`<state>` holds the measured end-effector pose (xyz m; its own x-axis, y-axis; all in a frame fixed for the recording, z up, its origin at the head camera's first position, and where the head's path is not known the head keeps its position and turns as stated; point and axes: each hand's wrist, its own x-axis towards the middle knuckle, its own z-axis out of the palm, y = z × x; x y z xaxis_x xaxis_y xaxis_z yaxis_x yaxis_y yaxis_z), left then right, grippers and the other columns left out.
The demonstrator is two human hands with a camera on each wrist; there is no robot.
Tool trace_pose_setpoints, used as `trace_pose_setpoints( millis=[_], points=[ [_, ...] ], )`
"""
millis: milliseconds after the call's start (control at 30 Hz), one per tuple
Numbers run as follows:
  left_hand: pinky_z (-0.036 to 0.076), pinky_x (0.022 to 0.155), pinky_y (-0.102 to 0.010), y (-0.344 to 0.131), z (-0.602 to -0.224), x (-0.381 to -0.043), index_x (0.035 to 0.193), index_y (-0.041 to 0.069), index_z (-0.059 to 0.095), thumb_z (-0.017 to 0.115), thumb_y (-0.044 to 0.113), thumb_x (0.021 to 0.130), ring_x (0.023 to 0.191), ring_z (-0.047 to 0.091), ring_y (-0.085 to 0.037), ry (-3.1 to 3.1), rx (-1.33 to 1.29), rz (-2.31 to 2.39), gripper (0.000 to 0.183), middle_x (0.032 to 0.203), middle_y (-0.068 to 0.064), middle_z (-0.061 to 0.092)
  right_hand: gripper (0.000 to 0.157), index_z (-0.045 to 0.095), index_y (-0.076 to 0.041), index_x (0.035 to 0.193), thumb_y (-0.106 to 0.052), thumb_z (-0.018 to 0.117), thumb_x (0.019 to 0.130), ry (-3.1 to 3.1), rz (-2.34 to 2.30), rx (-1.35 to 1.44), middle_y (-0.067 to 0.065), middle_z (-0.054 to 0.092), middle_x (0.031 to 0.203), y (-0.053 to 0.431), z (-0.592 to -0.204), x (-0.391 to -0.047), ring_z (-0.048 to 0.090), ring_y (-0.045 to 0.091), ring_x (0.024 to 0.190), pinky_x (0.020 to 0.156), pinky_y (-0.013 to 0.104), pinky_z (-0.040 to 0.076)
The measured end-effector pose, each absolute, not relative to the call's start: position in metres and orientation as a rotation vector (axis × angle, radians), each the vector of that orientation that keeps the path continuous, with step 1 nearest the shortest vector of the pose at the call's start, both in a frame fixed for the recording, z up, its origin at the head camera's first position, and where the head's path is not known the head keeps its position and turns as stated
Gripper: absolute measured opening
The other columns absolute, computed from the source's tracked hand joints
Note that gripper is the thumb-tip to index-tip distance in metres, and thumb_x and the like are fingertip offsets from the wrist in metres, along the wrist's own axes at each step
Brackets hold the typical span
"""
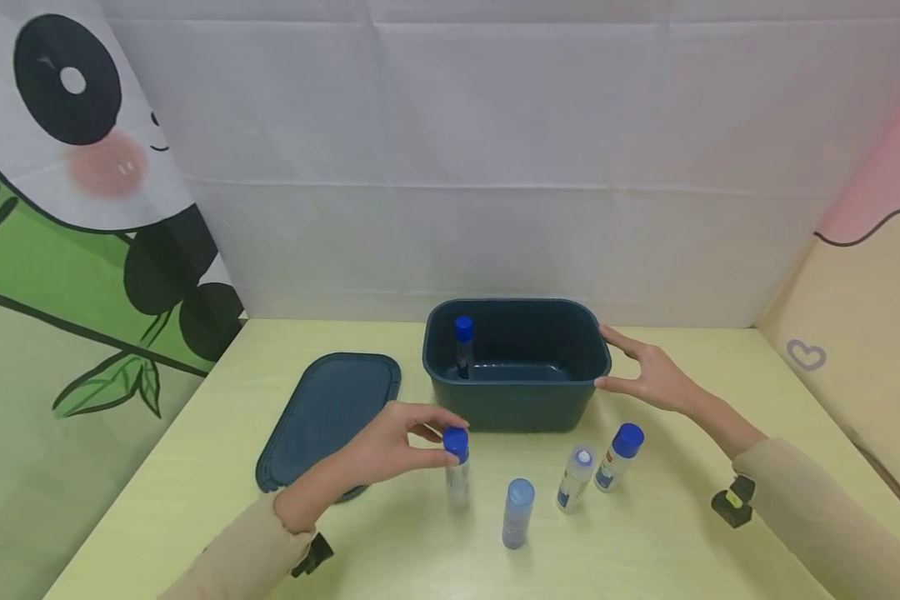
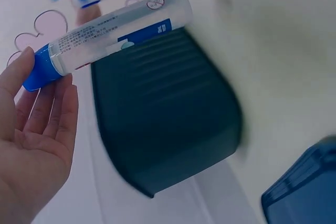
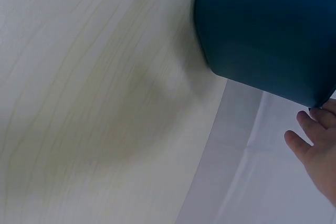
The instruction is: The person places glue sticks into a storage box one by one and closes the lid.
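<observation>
My left hand (image 1: pixel 399 442) pinches the blue cap of a clear glue bottle (image 1: pixel 458 485) between thumb and fingers, in front of the dark green bin (image 1: pixel 517 408). In the left wrist view, this glue bottle (image 2: pixel 123 31) shows a printed label, and its cap sits at the fingertips. At the bin's right end, my right hand (image 1: pixel 656 379) touches the rim with thumb and fingers spread apart. Inside the bin, another blue-capped glue bottle (image 1: pixel 464 354) stands upright toward the left.
A dark flat lid (image 1: pixel 333 417) lies left of the bin. Standing in front are a light-blue-capped bottle (image 1: pixel 518 512), a clear-capped bottle (image 1: pixel 575 479) and a blue-capped bottle (image 1: pixel 619 458). A white cloth wall (image 1: pixel 495 167) rises behind the table.
</observation>
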<state>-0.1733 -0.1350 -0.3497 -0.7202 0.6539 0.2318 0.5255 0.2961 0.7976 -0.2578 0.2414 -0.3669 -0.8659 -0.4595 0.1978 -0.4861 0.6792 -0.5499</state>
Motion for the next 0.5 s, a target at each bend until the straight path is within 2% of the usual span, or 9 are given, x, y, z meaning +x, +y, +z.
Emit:
trace_pose_setpoints(
  millis=[200,500],
  points=[
    [0.052,0.076,-0.034,-0.136,-0.307,-0.186,0.11,0.002,0.063,0.071,0.012,0.078,0.085,0.062,-0.011,2.505,1.176,1.405,0.034,0.1,-0.006,0.067,0.081,0.024,-0.003,0.143,-0.033,0.066,0.081,-2.846,0.939,0.8,0.022,0.026,0.144,0.242,-0.366,-0.259,0.028,0.045,0.127,0.098,0.061,0.026],
    [0.051,0.076,-0.027,-0.125,-0.253,-0.218,0.112,0.002,0.061,0.07,0.009,0.079,0.083,0.06,-0.015,2.646,1.171,1.395,0.035,0.098,-0.008,0.064,0.081,0.024,-0.002,0.143,-0.033,0.066,0.081,-2.845,0.942,0.811,0.022,0.027,0.144,0.243,-0.366,-0.259,0.028,0.044,0.127,0.098,0.061,0.026]
  ],
)
